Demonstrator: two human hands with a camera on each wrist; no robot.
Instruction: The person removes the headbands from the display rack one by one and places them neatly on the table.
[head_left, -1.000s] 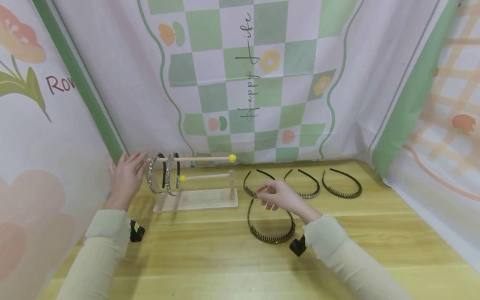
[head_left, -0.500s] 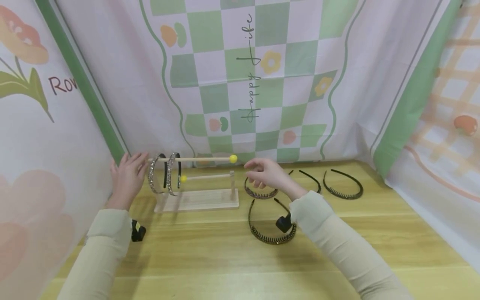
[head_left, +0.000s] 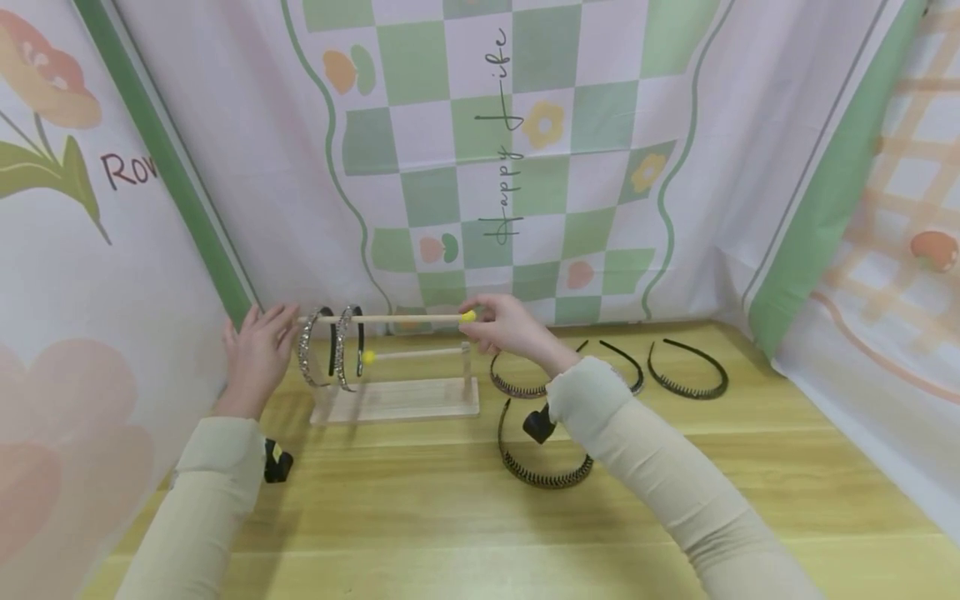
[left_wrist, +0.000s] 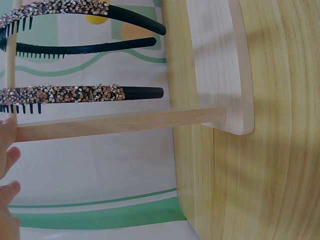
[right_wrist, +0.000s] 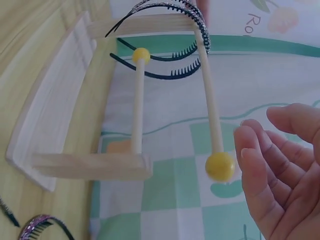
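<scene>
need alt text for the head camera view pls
A person's left hand and right hand are at opposite ends of the upper rod of a pale wooden stand, the right by the rod's round yellow tip. Two black headbands with glittery silver fronts hang on the rod; four dark curved headbands, some partly hidden, lie on a yellowish wood-grain table.

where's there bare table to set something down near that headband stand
Bare tabletop lies in front of the wooden stand, left of the nearest headband; another patch lies right of the right sleeve, in front of the rightmost headband. It is crowded behind the nearest headband, where that sleeve and the right hand partly hide two more headbands.
</scene>
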